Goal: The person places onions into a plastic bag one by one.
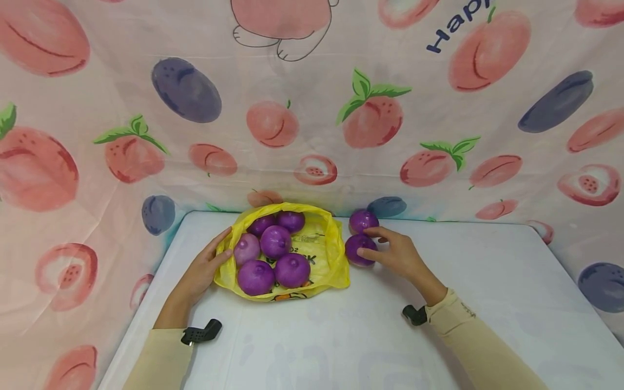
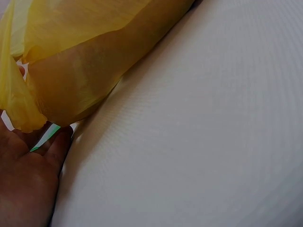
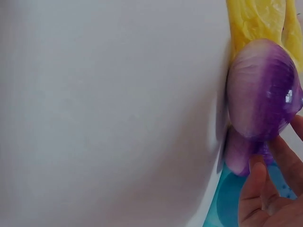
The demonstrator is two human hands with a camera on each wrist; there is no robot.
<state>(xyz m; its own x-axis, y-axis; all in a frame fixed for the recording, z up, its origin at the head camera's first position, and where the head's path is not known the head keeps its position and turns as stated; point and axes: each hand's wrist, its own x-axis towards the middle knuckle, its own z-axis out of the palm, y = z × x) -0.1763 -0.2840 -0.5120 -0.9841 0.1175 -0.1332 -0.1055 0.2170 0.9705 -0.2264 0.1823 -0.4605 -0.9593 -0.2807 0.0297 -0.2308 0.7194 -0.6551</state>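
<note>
A yellow plastic bag (image 1: 319, 238) lies with its mouth spread wide on the table, several purple onions (image 1: 275, 242) inside. My left hand (image 1: 200, 273) holds the bag's left rim, thumb over the edge; in the left wrist view the yellow plastic (image 2: 80, 71) hides part of the fingers. Just right of the bag, two more onions stand one behind the other. At the nearer onion (image 1: 358, 250) is my right hand (image 1: 400, 254), its fingers spread and touching the side. The farther onion (image 1: 363, 221) sits beyond the fingertips. Close up, the nearer onion (image 3: 262, 90) looks glossy and two-toned.
A white-covered table (image 1: 322, 346) bears everything. Behind it hangs a pink fruit-print cloth (image 1: 312, 81), meeting the table's back edge close behind the bag and the farther onion. Black wrist devices (image 1: 202, 331) are strapped at both cuffs.
</note>
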